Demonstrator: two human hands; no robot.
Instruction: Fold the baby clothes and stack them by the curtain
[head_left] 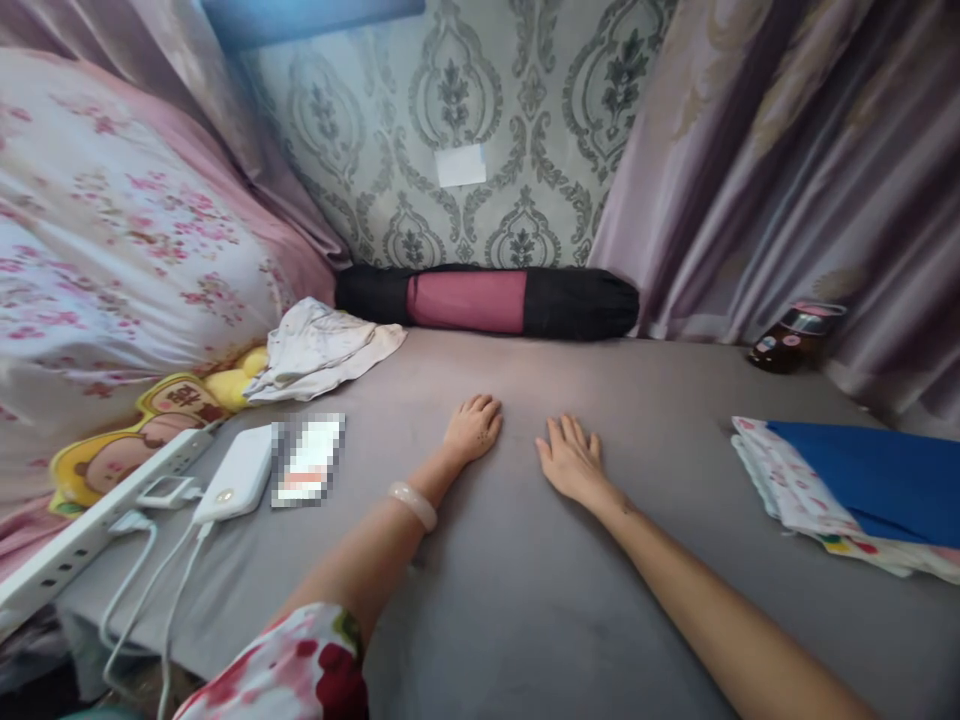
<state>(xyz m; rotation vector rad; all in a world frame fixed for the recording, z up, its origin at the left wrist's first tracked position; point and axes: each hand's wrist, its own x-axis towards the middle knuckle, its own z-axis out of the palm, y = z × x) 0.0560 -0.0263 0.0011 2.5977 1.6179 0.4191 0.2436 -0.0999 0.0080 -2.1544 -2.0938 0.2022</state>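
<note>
My left hand (474, 428) lies palm down on the grey cloth-covered surface (480, 580), fingers stretched forward and holding nothing. A pale bangle (413, 506) circles that wrist. To its right, a short gap away, my right hand (572, 460) rests on the same cloth, palm down with its fingers spread. Beyond both hands a black and dark pink rolled bundle (465, 300) lies along the wall. A crumpled whitish cloth (322, 350) sits to the far left of my left hand.
On the left are a white power strip (82, 535), a white power bank (238, 472) with cables, a blurred-out flat item (309, 460) and a yellow cartoon cushion (112, 460). Folded cloths (877, 485) and a dark brown jar (791, 340) stand right, by the curtain (750, 180).
</note>
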